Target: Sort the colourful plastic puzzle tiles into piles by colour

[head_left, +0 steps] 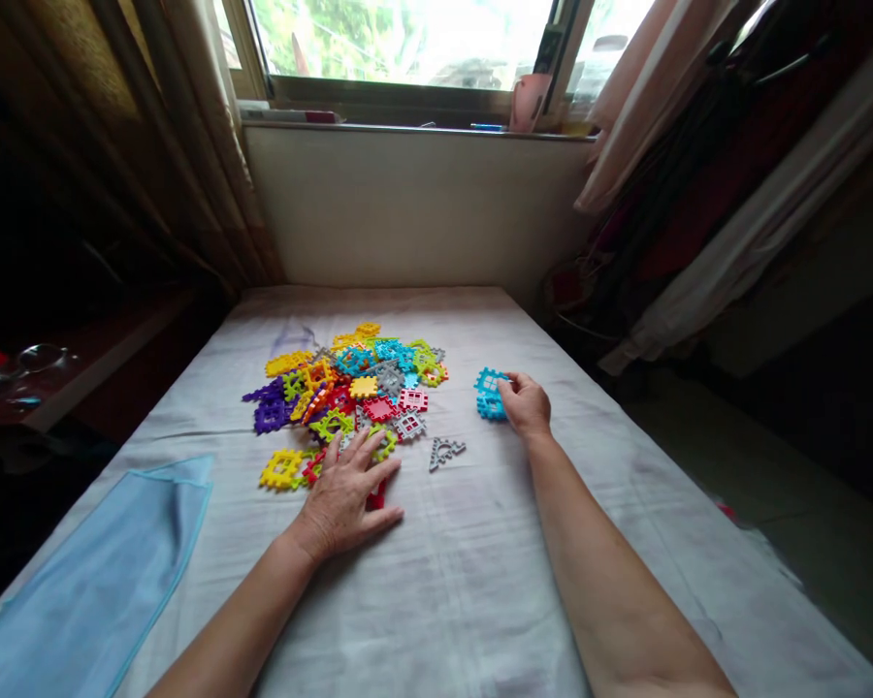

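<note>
A pile of colourful interlocking plastic pieces lies on the white sheet, with a yellow square piece point(364, 388) near its middle. My left hand point(345, 494) rests with fingers spread over the pile's near edge, and a red piece shows partly beneath it. To the right of the pile, my right hand point(528, 402) pinches a blue window-like piece point(492, 381). Another blue piece point(491, 407) is just below that one; whether the two are joined I cannot tell. Between my hands lies a grey triangular piece point(446, 452).
A light blue cloth point(109, 572) is spread at the left of the white sheet point(436, 601). Beyond the far edge stands a pale wall under a window, with a pink cup point(529, 102) on the sill. Curtains hang at the left, hanging fabrics at the right.
</note>
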